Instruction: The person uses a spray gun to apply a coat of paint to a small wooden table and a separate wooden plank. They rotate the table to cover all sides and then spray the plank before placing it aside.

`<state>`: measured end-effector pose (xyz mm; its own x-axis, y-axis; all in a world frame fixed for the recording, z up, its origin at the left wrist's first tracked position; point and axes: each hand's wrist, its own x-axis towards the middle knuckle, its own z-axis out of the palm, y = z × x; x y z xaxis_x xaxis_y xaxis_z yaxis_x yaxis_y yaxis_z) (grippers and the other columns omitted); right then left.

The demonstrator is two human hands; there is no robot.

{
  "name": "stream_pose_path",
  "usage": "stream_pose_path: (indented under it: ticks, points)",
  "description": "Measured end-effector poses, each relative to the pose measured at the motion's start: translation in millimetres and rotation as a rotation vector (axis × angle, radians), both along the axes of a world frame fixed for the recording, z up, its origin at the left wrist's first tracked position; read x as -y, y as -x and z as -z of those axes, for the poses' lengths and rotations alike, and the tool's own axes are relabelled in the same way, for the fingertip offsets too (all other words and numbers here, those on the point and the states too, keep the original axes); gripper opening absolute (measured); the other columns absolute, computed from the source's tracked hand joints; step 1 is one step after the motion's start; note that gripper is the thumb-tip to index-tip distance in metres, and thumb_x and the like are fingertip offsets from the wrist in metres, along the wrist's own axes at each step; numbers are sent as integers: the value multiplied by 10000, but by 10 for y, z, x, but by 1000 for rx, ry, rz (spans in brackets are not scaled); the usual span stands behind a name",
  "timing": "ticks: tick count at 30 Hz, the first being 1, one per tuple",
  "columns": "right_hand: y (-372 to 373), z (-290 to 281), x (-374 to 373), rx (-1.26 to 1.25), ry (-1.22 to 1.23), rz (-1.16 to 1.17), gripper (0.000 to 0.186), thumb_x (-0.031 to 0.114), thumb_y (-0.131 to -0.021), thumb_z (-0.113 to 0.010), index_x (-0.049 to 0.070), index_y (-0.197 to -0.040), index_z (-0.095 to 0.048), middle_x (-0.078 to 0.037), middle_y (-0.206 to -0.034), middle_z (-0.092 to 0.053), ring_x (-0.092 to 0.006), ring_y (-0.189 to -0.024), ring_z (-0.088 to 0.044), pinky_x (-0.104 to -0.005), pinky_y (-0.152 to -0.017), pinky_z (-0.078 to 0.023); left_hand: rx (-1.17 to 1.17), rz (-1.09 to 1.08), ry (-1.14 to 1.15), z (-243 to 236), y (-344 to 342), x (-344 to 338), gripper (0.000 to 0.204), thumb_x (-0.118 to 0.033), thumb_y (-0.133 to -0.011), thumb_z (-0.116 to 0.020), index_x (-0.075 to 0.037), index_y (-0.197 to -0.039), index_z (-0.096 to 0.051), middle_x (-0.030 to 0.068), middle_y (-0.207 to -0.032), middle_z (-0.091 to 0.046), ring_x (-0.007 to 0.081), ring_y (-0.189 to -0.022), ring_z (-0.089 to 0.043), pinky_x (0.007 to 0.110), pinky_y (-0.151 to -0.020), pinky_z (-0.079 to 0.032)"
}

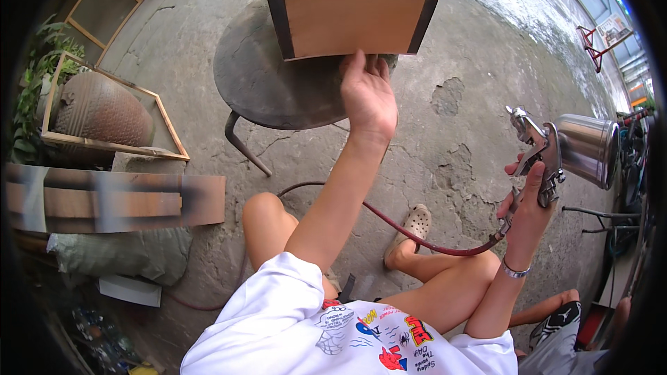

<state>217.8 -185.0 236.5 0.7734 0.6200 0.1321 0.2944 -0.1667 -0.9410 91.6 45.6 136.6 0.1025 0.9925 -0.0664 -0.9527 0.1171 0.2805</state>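
A wooden box (354, 22) with a tan front panel and dark strips at its sides rests on a round dark stool (267, 87). At the box's lower front edge is my left hand (369, 101). Its thumb lies against the panel while the other fingers curl at the edge, their tips partly hidden. Out to the right, my right hand (531, 201) is wrapped around a metal spray gun (545, 144), raised off the ground. A shiny metal cup (587, 149) is attached to the gun, and a dark red hose (438, 246) runs from its handle.
On the left lie a long board (125, 198) with dark bands, a wooden frame (170, 121) around a big clay pot (104, 111), and a stuffed sack (132, 253). The hose crosses the cracked concrete near my legs. Another person's shoe (556, 319) shows at the lower right.
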Motion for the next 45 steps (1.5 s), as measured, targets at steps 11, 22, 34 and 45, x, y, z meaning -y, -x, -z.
stream_pose_path:
  ticks: [11,22,34,45]
  points:
    - [12,-32,45,-2,-21,31,522,478,-1024,-589,-14,-1194,-628,-118,-913,-692,-85,-438,-517,-218,-335,-385,88,250,-35,-29,615,-238,457,-118,-914,-585,-15,-1351,-500,193,-1377,-487,388,-1327,-459,604,-1154,-363]
    - [29,-33,43,6,-12,20,551,510,-1015,-587,-15,-1177,-624,-115,-898,-687,-85,-411,-504,-221,-337,-378,258,209,-25,-83,859,370,530,-117,-933,-556,40,-1416,-404,248,-1442,-419,437,-1405,-400,662,-1140,-420]
    - [-10,-22,39,-9,0,-4,563,514,-1012,-593,-22,-1178,-635,-112,-910,-697,-87,-411,-510,-224,-340,-368,9,-110,119,105,587,1166,470,-134,-890,-597,-1,-1331,-502,178,-1410,-467,345,-1318,-489,527,-1158,-435]
    - [-33,32,0,26,-18,-39,536,507,-1031,-559,12,-1228,-619,-115,-998,-692,-61,-464,-492,-209,-353,-378,-470,95,-160,769,795,1173,477,-16,-901,-595,-59,-1366,-500,97,-1506,-455,253,-1405,-451,442,-1249,-272]
